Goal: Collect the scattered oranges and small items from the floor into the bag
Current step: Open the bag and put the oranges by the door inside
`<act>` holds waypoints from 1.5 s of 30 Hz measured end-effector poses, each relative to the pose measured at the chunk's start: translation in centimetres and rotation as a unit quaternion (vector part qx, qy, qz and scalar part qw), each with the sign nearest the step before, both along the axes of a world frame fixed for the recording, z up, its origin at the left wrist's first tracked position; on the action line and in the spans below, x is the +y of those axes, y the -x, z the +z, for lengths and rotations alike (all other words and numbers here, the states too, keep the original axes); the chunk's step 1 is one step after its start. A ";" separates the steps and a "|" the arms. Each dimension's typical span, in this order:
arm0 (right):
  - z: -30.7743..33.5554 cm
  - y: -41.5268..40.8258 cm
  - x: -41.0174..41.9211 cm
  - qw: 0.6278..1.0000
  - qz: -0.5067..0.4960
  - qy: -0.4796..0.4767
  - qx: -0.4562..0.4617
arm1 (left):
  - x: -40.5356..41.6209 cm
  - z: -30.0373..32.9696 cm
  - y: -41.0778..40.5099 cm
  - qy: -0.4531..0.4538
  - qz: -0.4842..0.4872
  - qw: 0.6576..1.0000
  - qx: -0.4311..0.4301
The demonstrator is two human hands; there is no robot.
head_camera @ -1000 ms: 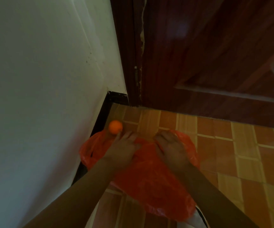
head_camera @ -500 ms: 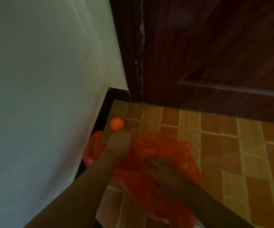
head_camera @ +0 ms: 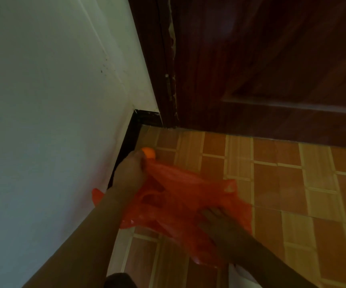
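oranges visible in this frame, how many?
1. The orange sits on the tiled floor by the wall corner, at the left hand fingertips, beside the red bag. Others may be hidden inside the bag.

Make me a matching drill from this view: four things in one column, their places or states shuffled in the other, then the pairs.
Things:
1. small round orange
2. thin red plastic bag
3. left hand
4. right hand

Places or states:
A. crumpled on the tiled floor
B. in the corner by the black skirting
C. lies on the bag's near side
D. reaches the fruit, touching it

Pairs: 1-B, 2-A, 3-D, 4-C
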State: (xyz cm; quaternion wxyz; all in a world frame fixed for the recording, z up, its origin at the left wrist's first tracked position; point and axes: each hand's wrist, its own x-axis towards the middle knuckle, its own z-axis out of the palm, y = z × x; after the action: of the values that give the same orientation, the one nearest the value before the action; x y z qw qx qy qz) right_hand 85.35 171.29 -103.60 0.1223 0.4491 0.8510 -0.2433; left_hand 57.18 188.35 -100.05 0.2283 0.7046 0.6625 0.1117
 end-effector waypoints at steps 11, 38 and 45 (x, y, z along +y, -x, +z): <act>6.4 4.8 7.2 0.958 -0.010 -0.265 0.112 | -1.1 0.3 -1.0 0.000 -0.123 0.992 0.000; -5.8 -1.3 12.1 0.982 0.039 -0.061 -0.174 | -6.2 -3.3 2.0 0.233 -0.296 0.842 0.386; -6.0 -4.9 10.8 0.987 0.065 -0.079 -0.127 | -5.8 -2.8 1.6 0.250 -0.235 0.856 0.387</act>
State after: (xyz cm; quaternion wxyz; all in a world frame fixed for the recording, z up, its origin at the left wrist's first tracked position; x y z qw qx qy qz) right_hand 90.28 182.13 -109.64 0.2090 0.4283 0.8725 -0.1079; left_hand 55.54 182.50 -102.89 0.1413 0.7450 0.5175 -0.3965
